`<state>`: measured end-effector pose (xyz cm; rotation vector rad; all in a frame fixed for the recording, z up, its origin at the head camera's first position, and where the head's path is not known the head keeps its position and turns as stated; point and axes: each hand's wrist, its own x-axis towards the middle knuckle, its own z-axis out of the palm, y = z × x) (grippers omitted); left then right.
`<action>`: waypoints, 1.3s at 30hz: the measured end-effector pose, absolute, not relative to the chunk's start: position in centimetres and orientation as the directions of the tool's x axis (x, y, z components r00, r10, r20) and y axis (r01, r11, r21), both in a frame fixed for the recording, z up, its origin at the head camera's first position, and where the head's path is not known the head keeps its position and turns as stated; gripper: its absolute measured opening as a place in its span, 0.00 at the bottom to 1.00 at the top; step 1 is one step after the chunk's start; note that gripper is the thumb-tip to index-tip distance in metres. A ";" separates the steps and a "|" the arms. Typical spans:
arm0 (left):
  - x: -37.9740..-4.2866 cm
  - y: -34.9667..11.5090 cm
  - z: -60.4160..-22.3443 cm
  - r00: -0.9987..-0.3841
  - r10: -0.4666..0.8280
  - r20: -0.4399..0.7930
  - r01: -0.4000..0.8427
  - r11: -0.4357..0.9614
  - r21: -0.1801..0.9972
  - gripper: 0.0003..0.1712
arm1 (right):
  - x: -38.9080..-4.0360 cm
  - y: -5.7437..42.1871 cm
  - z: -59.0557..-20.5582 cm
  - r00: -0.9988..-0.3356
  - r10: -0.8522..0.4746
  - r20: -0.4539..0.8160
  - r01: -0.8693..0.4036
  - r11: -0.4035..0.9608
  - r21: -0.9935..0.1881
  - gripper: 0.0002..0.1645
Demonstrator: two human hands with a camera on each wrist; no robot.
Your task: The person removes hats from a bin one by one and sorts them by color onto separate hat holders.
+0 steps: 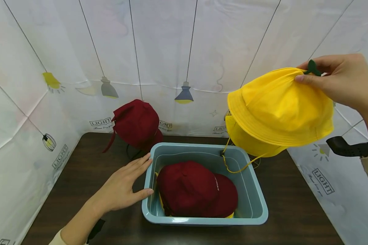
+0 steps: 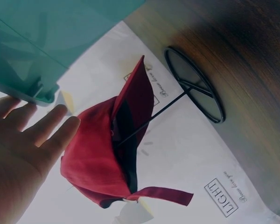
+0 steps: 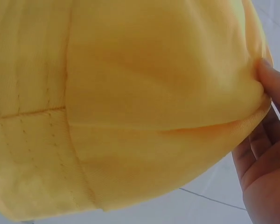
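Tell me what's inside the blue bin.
In the blue bin lies a dark red cap, brim to the right. Yellow fabric shows below its edges. The cap hides the rest of it and anything else beneath.

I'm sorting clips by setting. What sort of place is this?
Probably a staged tabletop booth rather than a shop: lamp-printed white sheeting surrounds the back and sides of a dark table, where a red cap sits on a black stand.
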<state>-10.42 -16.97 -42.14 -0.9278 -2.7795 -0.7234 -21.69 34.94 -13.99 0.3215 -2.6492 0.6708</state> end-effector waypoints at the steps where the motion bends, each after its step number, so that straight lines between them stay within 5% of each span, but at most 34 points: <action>1: -10.4 -17.0 -42.1 -0.804 0.535 0.258 0.593 0.698 0.401 0.51 | -21.9 35.2 -14.0 -0.901 -0.115 0.418 -0.298 0.865 -0.404 0.20; 26: -10.6 -17.0 -42.0 -0.807 0.535 0.248 0.588 0.699 0.407 0.51 | -26.0 38.6 -16.1 -0.936 0.034 0.349 -0.159 0.847 -0.507 0.26; 39: -10.6 -16.9 -42.0 -0.814 0.529 0.242 0.579 0.701 0.415 0.51 | -27.2 38.4 -17.8 -0.951 -0.017 0.308 -0.163 0.875 -0.457 0.27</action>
